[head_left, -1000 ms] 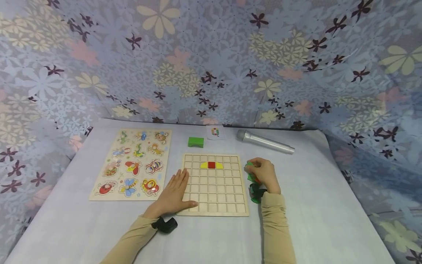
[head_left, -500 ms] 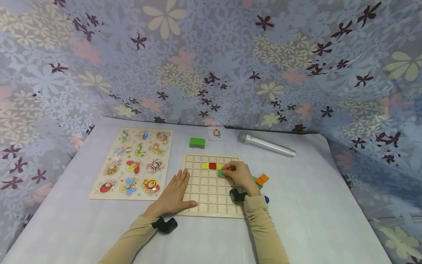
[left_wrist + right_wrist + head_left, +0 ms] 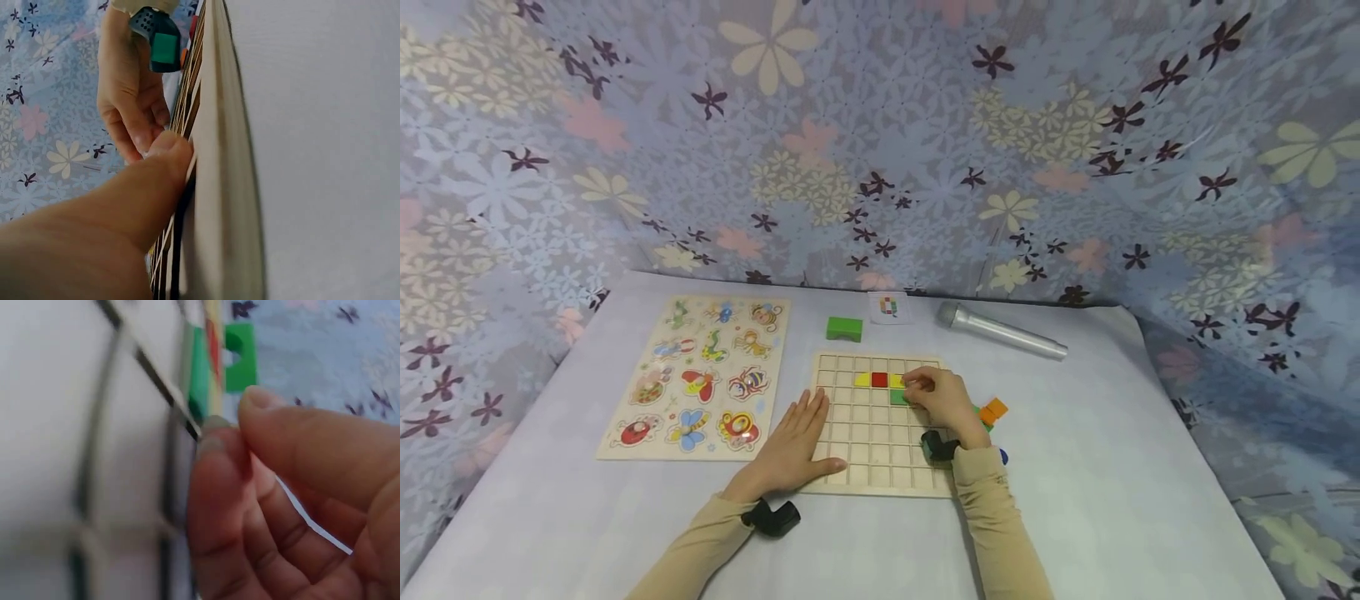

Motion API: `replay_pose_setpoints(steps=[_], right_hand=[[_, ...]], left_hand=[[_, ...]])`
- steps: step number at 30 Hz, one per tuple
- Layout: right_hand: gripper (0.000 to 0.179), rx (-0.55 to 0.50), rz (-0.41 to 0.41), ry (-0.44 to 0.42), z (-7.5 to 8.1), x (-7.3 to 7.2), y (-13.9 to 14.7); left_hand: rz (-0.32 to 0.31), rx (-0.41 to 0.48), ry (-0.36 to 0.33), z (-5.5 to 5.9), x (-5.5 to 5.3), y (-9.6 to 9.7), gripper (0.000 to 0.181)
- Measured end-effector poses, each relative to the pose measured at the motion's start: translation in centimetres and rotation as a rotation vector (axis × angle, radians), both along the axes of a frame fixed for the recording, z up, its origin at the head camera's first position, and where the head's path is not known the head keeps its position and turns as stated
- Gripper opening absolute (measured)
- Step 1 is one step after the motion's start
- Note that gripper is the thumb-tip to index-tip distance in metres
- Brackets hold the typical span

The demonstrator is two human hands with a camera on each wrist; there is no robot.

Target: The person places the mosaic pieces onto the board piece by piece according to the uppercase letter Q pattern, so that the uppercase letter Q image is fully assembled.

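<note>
My left hand [image 3: 790, 437] lies flat on the left edge of a wooden grid board [image 3: 880, 477], its thumb [image 3: 169, 150] over the lower cells. My right hand [image 3: 942, 400] is over the board's upper right, fingers bent, at a green tile [image 3: 898, 397] in the grid. In the right wrist view, a small gap shows between thumb and fingertips [image 3: 215, 444], close to the green tile [image 3: 198, 375]. Just above that tile, a row holds a red square [image 3: 879, 380] between two yellow pieces with a slanted or curved outer side, the left yellow piece [image 3: 862, 380] fully visible.
Orange tiles [image 3: 995, 410], green bits and a blue piece [image 3: 1003, 457] lie right of the board, partly behind the right arm. Beyond it are a green arch block [image 3: 845, 328], a pattern card [image 3: 889, 307] and a silver microphone [image 3: 1003, 331]. An insect puzzle [image 3: 700, 379] lies left.
My right hand has moved left from the loose pieces onto the board, bringing a green tile into the grid below the right yellow piece. The left hand has stayed put.
</note>
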State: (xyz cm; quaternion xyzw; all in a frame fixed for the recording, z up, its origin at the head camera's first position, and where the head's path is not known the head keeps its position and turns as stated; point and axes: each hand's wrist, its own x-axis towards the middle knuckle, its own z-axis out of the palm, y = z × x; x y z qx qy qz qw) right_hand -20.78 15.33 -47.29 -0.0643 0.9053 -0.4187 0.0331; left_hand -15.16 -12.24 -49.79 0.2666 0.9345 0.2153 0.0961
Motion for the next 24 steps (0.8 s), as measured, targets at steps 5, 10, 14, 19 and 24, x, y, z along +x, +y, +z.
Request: replay_pose_setpoints(steps=[5, 10, 14, 19, 24], right_hand=[[0.030, -0.020, -0.067, -0.003, 0.7, 0.4, 3.9], [0.035, -0.001, -0.118, -0.084, 0.2, 1.2, 7.8], [0.037, -0.058, -0.116, -0.215, -0.4, 1.9, 9.1], [0.039, 0.022, -0.080, -0.226, -0.7, 1.9, 8.7], [0.028, 0.143, -0.119, -0.151, -0.8, 1.4, 7.9]], left_hand=[[0.004, 0.002, 0.009, -0.1, 0.1, 0.0, 0.096], [0.012, 0.006, 0.007, 0.0, 0.2, 0.0, 0.096], [0.015, 0.000, 0.002, 0.0, 0.3, -0.1, 0.097], [0.024, 0.003, 0.002, 0.1, 0.5, -0.3, 0.097], [0.022, 0.007, 0.002, 0.0, 0.3, 0.2, 0.096]])
